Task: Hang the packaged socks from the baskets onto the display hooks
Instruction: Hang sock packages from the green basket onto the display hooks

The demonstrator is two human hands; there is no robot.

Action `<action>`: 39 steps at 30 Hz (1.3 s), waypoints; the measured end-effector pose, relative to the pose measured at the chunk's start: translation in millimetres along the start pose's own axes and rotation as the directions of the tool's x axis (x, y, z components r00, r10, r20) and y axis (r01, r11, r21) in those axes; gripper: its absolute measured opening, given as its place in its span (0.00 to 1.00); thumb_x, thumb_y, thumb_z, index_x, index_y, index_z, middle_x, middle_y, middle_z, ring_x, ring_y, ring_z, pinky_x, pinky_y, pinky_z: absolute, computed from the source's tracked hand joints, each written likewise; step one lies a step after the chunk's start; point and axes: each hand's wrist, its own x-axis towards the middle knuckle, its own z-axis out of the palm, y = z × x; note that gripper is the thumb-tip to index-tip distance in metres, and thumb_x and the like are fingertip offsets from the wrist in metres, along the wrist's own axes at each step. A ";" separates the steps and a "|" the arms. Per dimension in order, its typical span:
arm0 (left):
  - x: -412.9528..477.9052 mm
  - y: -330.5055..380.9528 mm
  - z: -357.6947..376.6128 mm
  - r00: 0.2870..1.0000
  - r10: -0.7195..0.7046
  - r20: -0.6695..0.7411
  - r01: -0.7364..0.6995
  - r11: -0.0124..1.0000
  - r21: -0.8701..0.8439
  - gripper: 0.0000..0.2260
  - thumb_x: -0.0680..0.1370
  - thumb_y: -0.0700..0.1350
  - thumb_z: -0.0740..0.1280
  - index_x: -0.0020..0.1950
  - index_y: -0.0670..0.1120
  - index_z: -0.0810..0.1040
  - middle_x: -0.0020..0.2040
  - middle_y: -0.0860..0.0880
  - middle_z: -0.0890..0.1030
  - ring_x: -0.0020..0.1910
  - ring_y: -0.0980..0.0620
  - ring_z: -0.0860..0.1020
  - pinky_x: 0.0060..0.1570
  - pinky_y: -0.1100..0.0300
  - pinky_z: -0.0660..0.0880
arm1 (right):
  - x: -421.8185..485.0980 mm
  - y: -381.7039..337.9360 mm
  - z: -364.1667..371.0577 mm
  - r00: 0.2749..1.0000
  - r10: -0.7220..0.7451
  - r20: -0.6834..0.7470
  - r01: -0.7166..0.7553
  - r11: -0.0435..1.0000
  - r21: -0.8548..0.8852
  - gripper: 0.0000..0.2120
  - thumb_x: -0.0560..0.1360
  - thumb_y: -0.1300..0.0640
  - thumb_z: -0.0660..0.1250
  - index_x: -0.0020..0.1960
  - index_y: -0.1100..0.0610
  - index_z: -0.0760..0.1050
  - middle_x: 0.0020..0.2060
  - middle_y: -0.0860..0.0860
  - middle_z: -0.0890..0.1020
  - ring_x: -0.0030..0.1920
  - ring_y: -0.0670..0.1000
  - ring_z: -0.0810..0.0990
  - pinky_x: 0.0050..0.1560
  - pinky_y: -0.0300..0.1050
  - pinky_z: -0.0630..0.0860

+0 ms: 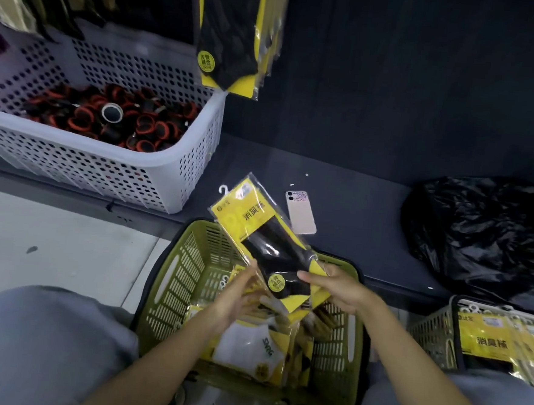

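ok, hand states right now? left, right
Left hand: open, fingers straight against the sock pack.
Right hand: closed, gripping the sock pack's lower end.

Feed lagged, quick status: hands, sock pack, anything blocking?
Right hand grips sock pack by lower end over green basket. Left hand open, touching it. Not hung yet; phone on ledge, out of the way.

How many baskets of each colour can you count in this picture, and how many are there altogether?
White basket: 1
Olive-green baskets: 2
Total: 3
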 end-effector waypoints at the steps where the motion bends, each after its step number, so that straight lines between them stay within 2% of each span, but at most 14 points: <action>1: -3.5 11.0 2.0 0.998 0.034 0.048 -0.033 0.999 -0.021 0.25 0.71 0.65 0.61 0.66 0.56 0.66 0.60 0.53 0.75 0.54 0.53 0.77 0.53 0.53 0.72 | -1.7 -1.7 0.7 1.000 0.003 0.019 -0.004 0.999 0.053 0.44 0.65 0.49 0.76 0.75 0.56 0.59 0.68 0.51 0.71 0.66 0.53 0.70 0.72 0.55 0.60; 3: -9.7 31.6 2.9 0.993 0.091 0.078 -0.091 0.996 -0.013 0.30 0.67 0.68 0.62 0.66 0.57 0.67 0.62 0.56 0.74 0.57 0.53 0.77 0.53 0.56 0.72 | -7.3 -3.1 6.3 0.997 -0.015 0.079 0.010 0.998 0.068 0.43 0.62 0.47 0.77 0.73 0.56 0.65 0.65 0.51 0.76 0.62 0.53 0.76 0.71 0.54 0.65; 6: -13.7 50.5 -4.0 0.981 0.136 -0.142 -0.121 0.986 0.112 0.35 0.72 0.64 0.64 0.73 0.48 0.63 0.69 0.49 0.70 0.63 0.49 0.72 0.58 0.58 0.68 | -10.3 -1.7 11.9 0.987 -0.074 0.144 0.065 0.996 0.064 0.30 0.63 0.45 0.75 0.63 0.52 0.76 0.53 0.46 0.82 0.49 0.46 0.81 0.59 0.45 0.74; 9: -12.0 49.5 -26.5 0.939 0.228 -0.259 -0.178 0.963 0.202 0.22 0.73 0.59 0.66 0.61 0.47 0.74 0.55 0.48 0.78 0.57 0.48 0.76 0.58 0.55 0.72 | -1.4 5.9 4.1 0.977 -0.213 -0.015 0.214 0.970 0.117 0.16 0.70 0.47 0.69 0.57 0.48 0.78 0.57 0.49 0.82 0.56 0.48 0.79 0.62 0.48 0.75; 11: -12.2 43.9 -42.1 0.908 0.266 -0.324 -0.188 0.950 0.251 0.15 0.75 0.55 0.66 0.56 0.47 0.77 0.57 0.45 0.79 0.57 0.47 0.76 0.61 0.51 0.70 | 10.7 17.9 -5.3 0.959 -0.219 -0.182 0.215 0.976 -0.042 0.17 0.73 0.46 0.69 0.60 0.47 0.75 0.64 0.50 0.77 0.63 0.49 0.75 0.66 0.47 0.70; 15: -10.1 26.7 -63.3 0.877 0.281 -0.390 -0.172 0.941 0.292 0.15 0.77 0.48 0.66 0.61 0.43 0.77 0.57 0.45 0.80 0.41 0.59 0.77 0.43 0.66 0.71 | 36.5 50.8 -6.0 0.974 -0.110 -0.197 0.051 0.958 -0.282 0.29 0.74 0.45 0.69 0.71 0.54 0.66 0.70 0.52 0.70 0.69 0.52 0.69 0.66 0.44 0.66; 19: -4.1 15.9 -69.3 0.887 0.180 -0.426 -0.064 0.960 0.272 0.21 0.77 0.52 0.67 0.67 0.43 0.73 0.64 0.44 0.76 0.60 0.45 0.74 0.61 0.49 0.67 | 54.9 69.0 13.1 0.980 -0.096 -0.175 0.030 0.938 -0.347 0.31 0.74 0.47 0.69 0.73 0.56 0.65 0.64 0.54 0.76 0.63 0.52 0.75 0.57 0.39 0.69; 22: 1.1 16.9 -66.5 0.877 0.172 -0.450 -0.055 0.964 0.260 0.22 0.76 0.54 0.66 0.66 0.44 0.72 0.64 0.44 0.75 0.57 0.45 0.74 0.51 0.53 0.69 | 60.5 73.5 23.7 0.959 -0.205 -0.194 0.089 0.874 -0.479 0.27 0.75 0.48 0.69 0.71 0.55 0.69 0.51 0.49 0.75 0.53 0.49 0.77 0.51 0.34 0.70; 24: 2.3 17.7 -65.2 0.871 0.185 -0.455 -0.061 0.960 0.272 0.21 0.76 0.54 0.67 0.64 0.44 0.73 0.59 0.45 0.77 0.43 0.51 0.74 0.39 0.58 0.69 | 63.3 76.8 26.0 0.951 -0.259 -0.169 0.120 0.812 -0.570 0.24 0.75 0.48 0.68 0.68 0.55 0.71 0.58 0.51 0.72 0.59 0.52 0.75 0.59 0.39 0.70; 26: 3.3 17.3 -67.3 0.870 0.199 -0.450 -0.075 0.958 0.278 0.20 0.76 0.54 0.67 0.62 0.44 0.74 0.58 0.46 0.78 0.41 0.53 0.73 0.36 0.59 0.68 | 65.1 80.9 27.8 0.964 -0.232 -0.131 0.127 0.832 -0.540 0.22 0.75 0.49 0.68 0.67 0.54 0.71 0.62 0.52 0.74 0.60 0.52 0.75 0.62 0.45 0.73; 29: -0.5 16.4 -70.8 0.867 0.195 -0.458 -0.078 0.962 0.263 0.22 0.76 0.54 0.66 0.67 0.45 0.72 0.66 0.43 0.74 0.60 0.44 0.73 0.56 0.49 0.69 | 66.5 86.2 31.1 0.960 -0.217 -0.176 0.120 0.890 -0.440 0.21 0.76 0.50 0.68 0.66 0.53 0.70 0.60 0.51 0.78 0.58 0.51 0.78 0.57 0.45 0.75; 32: -5.2 17.6 -74.4 0.863 0.207 -0.460 -0.110 0.967 0.228 0.20 0.77 0.53 0.66 0.67 0.46 0.72 0.67 0.44 0.74 0.66 0.42 0.70 0.61 0.48 0.66 | 64.0 82.0 29.9 0.931 -0.258 -0.257 0.146 0.910 -0.387 0.18 0.76 0.52 0.69 0.63 0.56 0.76 0.56 0.53 0.81 0.57 0.51 0.79 0.56 0.42 0.73; 35: -7.1 24.0 -72.0 0.847 0.259 -0.464 -0.180 0.961 0.208 0.17 0.77 0.51 0.66 0.64 0.47 0.75 0.61 0.46 0.77 0.61 0.46 0.73 0.61 0.50 0.65 | 53.1 55.3 23.7 0.899 -0.369 -0.235 0.265 0.887 -0.379 0.12 0.76 0.53 0.68 0.54 0.59 0.82 0.47 0.51 0.84 0.51 0.50 0.81 0.50 0.39 0.74; 39: -16.6 47.3 -57.6 0.779 0.411 -0.474 -0.356 0.912 0.206 0.11 0.76 0.49 0.68 0.56 0.49 0.78 0.47 0.57 0.80 0.46 0.60 0.75 0.54 0.60 0.66 | 21.8 -4.0 16.6 0.807 -0.520 -0.279 0.445 0.847 -0.291 0.07 0.78 0.56 0.66 0.48 0.57 0.82 0.41 0.48 0.84 0.45 0.43 0.79 0.42 0.27 0.71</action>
